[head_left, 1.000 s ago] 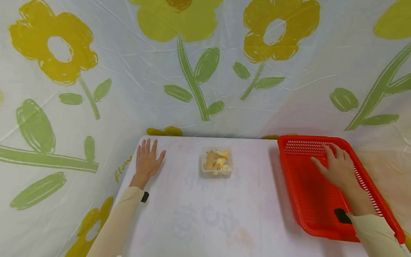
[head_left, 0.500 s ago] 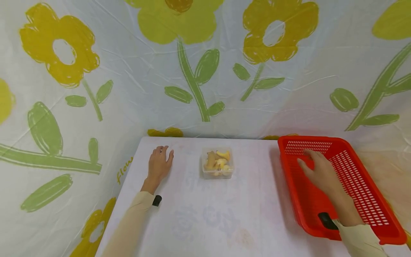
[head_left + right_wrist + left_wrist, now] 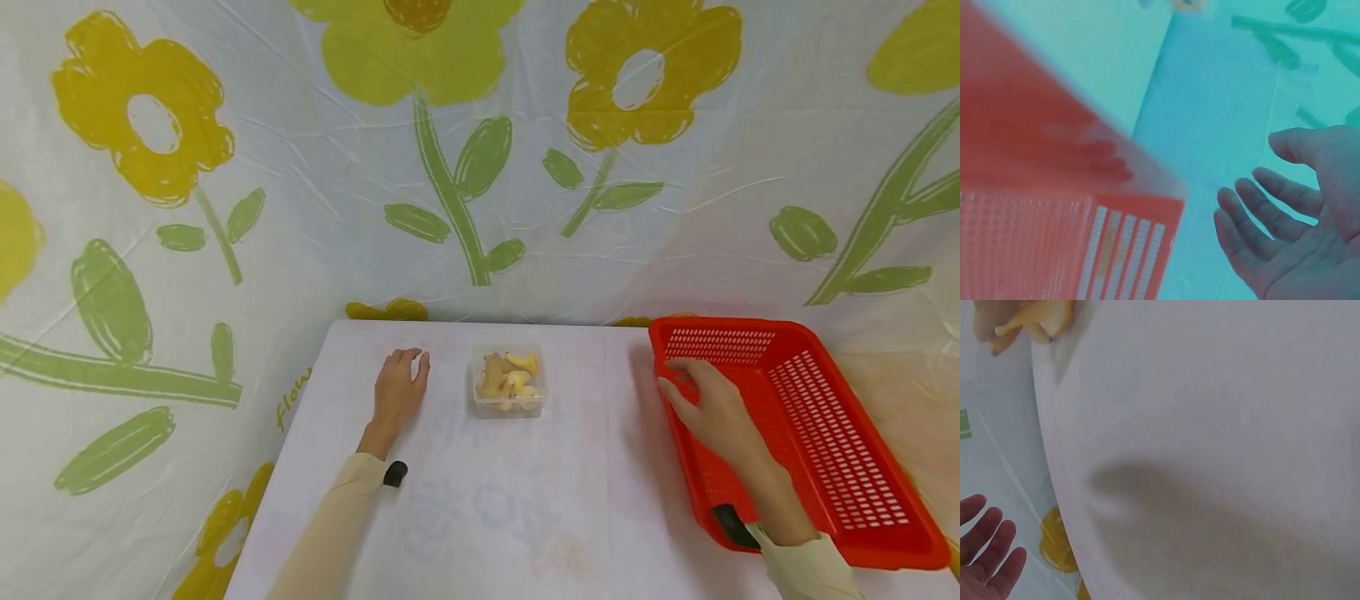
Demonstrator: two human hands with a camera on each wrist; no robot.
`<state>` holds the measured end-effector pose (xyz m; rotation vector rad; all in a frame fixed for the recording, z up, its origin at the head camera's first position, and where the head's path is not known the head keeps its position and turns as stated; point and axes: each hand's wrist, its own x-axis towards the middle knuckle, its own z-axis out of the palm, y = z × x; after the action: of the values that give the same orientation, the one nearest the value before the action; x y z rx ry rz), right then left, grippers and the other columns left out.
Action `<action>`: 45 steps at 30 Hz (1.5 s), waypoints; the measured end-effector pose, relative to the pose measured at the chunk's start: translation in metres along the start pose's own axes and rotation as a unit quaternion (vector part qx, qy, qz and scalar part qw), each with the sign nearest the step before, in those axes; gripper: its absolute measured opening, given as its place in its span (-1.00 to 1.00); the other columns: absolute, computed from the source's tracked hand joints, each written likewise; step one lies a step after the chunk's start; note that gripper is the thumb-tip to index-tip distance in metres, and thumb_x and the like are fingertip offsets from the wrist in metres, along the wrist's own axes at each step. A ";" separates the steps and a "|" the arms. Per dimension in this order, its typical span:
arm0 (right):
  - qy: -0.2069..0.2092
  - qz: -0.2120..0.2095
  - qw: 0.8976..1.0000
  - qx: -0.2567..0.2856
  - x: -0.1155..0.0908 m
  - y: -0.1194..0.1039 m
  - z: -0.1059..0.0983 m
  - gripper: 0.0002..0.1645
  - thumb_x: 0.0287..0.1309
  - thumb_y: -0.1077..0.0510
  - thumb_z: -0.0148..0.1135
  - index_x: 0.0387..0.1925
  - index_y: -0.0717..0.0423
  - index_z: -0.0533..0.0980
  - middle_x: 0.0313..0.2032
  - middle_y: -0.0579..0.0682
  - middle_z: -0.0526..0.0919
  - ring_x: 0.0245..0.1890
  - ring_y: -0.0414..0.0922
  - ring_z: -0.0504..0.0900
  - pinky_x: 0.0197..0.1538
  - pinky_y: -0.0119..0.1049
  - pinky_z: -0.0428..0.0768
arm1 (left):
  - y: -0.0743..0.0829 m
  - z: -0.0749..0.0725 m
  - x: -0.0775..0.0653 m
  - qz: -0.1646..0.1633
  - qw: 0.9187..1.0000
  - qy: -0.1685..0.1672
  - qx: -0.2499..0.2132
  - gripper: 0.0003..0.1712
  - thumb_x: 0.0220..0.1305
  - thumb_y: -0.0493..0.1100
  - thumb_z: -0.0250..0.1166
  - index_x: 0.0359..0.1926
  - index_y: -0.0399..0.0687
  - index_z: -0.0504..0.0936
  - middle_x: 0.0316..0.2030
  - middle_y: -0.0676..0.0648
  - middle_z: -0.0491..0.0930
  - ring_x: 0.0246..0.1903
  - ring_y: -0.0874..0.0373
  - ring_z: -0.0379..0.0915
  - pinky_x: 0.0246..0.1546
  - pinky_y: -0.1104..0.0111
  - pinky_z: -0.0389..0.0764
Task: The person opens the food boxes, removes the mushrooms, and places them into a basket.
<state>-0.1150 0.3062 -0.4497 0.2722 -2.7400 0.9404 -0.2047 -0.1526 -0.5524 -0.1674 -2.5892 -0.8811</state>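
A small clear plastic box (image 3: 508, 409) stands on the table toward the back, holding several yellow and tan pieces that look like toy bananas (image 3: 522, 362). My left hand (image 3: 400, 390) hovers left of the box, fingers relaxed and holding nothing. Over the left rim of a red plastic basket (image 3: 847, 450) is my right hand (image 3: 712, 412), its fingers loosely bent with nothing in them. In the left wrist view the banana-like pieces (image 3: 1029, 319) show at the top left, and the left fingers (image 3: 991, 550) at the lower left. The right wrist view shows the right fingers (image 3: 1266, 212) spread beside the basket.
The white table (image 3: 570, 467) reaches back to a flower-printed cloth (image 3: 525, 208) that hangs behind and at the sides. The basket's raised, slotted walls stand along the table's right side. Each wrist wears a dark band.
Both hands have moved inward toward the box, the left to the right, the right leftward across the basket to its left rim. Their fingers have bent more. Box and basket stay put.
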 end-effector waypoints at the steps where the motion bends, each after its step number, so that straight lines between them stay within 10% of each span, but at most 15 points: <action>1: 0.000 -0.001 1.000 0.001 0.000 -0.003 0.002 -0.54 0.32 0.21 0.36 0.16 0.34 0.50 0.01 0.26 0.61 -0.06 0.16 0.59 -0.09 -0.58 0.48 | 0.003 0.001 0.000 -0.005 1.000 -0.001 -0.008 -0.58 0.55 0.00 0.15 0.02 -0.28 0.69 -0.09 -0.26 0.66 -0.11 -0.15 0.58 -0.04 0.01 0.62; 10: -0.002 -0.013 0.999 0.052 -0.004 -0.027 0.028 -0.62 0.31 0.26 0.35 0.11 0.31 0.54 -0.03 0.21 0.68 -0.12 0.07 0.64 -0.10 -0.70 0.47 | 0.022 0.020 0.000 -0.044 0.997 -0.018 -0.063 -0.58 0.57 0.04 0.11 0.02 -0.21 0.70 -0.12 -0.14 0.67 -0.14 -0.04 0.58 -0.06 0.07 0.61; 17: 0.004 -0.023 0.998 0.063 -0.003 -0.041 0.055 -0.71 0.32 0.25 0.34 0.03 0.24 0.58 -0.08 0.15 0.72 -0.17 0.05 0.69 -0.07 0.00 0.72 | 0.034 0.033 0.001 -0.076 0.992 -0.031 -0.096 -0.54 0.58 0.08 0.09 0.05 -0.19 0.69 -0.12 -0.12 0.67 -0.18 0.01 0.59 -0.08 0.11 0.61; 23: -0.008 -0.008 0.997 0.083 -0.003 -0.047 0.076 -0.71 0.33 0.24 0.34 0.04 0.23 0.59 -0.05 0.15 0.72 -0.15 0.04 0.70 -0.05 0.08 0.71 | 0.041 0.040 0.002 -0.084 0.986 -0.031 -0.140 -0.57 0.59 0.02 0.10 0.05 -0.24 0.68 -0.14 -0.16 0.67 -0.19 -0.02 0.58 -0.12 0.14 0.62; 45: -0.014 0.024 0.984 0.174 -0.013 -0.057 0.138 -0.76 0.34 0.23 0.35 -0.02 0.27 0.61 -0.21 0.04 0.74 -0.23 0.01 0.70 -0.08 0.05 0.71 | 0.059 0.066 0.004 -0.190 0.933 -0.101 -0.289 -0.48 0.51 0.13 0.19 0.18 -0.18 0.66 0.05 -0.15 0.67 0.11 -0.04 0.53 0.18 0.08 0.53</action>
<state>-0.1103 0.1768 -0.5262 0.2800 -2.6031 1.4376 -0.2158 -0.0659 -0.5654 0.0967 -2.5023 -1.8453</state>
